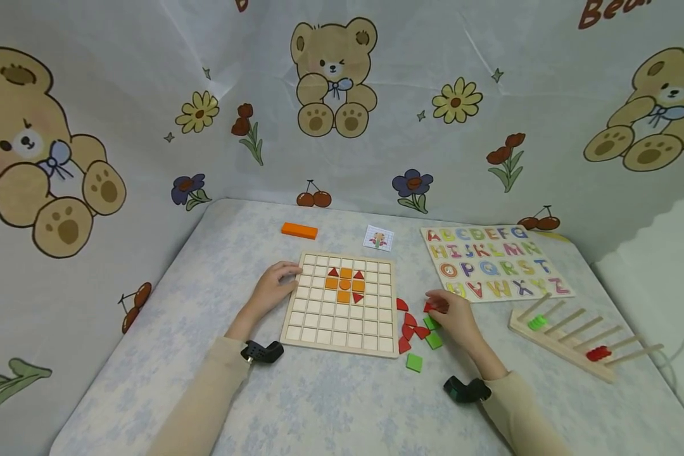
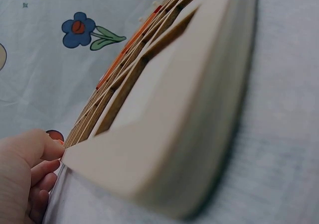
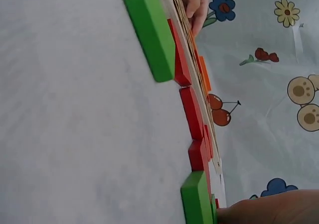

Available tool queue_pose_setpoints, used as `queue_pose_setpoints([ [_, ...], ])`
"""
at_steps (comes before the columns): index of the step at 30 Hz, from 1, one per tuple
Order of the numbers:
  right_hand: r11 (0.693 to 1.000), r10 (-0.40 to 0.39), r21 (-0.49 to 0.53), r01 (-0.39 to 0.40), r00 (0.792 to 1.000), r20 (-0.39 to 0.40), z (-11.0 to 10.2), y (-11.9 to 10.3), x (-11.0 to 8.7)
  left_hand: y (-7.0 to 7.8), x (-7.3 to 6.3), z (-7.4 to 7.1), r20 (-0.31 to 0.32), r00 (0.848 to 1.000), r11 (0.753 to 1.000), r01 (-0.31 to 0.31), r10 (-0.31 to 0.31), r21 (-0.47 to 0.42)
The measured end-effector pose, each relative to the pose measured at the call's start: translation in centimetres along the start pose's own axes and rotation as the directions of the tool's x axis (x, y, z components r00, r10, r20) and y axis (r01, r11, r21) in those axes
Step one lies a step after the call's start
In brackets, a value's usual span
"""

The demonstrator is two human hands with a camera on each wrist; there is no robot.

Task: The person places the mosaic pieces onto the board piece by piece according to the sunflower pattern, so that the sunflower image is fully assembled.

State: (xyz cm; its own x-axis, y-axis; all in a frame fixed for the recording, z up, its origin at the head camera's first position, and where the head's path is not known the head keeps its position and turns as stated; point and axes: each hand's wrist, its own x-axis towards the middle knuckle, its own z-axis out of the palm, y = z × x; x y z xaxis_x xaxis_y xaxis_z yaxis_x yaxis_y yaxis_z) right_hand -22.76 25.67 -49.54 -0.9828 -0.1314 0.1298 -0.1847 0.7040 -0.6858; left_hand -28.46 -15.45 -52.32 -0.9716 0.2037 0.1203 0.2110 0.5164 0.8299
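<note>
Head view alone shows alphabet board (image 1: 494, 262); wrist views miss it.

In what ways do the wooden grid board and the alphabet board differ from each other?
The wooden grid board is square, and most of its cells are bare, with a few orange and red pieces near the top; the alphabet board is wider than deep and filled with many-coloured letters. The left hand rests on the grid board's edge; no hand touches the alphabet board. Both lie flat on the table.
</note>
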Motion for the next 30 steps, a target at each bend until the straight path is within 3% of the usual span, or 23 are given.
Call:
queue_pose_setpoints([
  [9,0.999,-0.039,0.020,0.038,0.998,0.052,1.5,-1.0,1.2,-0.4,0.1,0.4,0.008,1.000,1.000,-0.001,0.001,-0.007],
  [22,0.997,-0.013,0.074,0.012,1.000,0.015,1.5,-1.4,1.1,-0.5,0.1,0.4,0.006,1.000,1.000,-0.003,0.003,-0.013],
  [26,0.991,-0.016,0.133,0.018,1.000,-0.017,1.8,-2.7,1.6,-0.4,0.2,0.3,0.009,1.000,1.000,-0.004,0.004,-0.008],
  [30,0.977,-0.097,0.188,0.095,0.995,0.000,3.6,-5.9,2.7,-0.4,0.2,0.1,0.003,1.000,1.000,0.005,-0.005,-0.003],
])
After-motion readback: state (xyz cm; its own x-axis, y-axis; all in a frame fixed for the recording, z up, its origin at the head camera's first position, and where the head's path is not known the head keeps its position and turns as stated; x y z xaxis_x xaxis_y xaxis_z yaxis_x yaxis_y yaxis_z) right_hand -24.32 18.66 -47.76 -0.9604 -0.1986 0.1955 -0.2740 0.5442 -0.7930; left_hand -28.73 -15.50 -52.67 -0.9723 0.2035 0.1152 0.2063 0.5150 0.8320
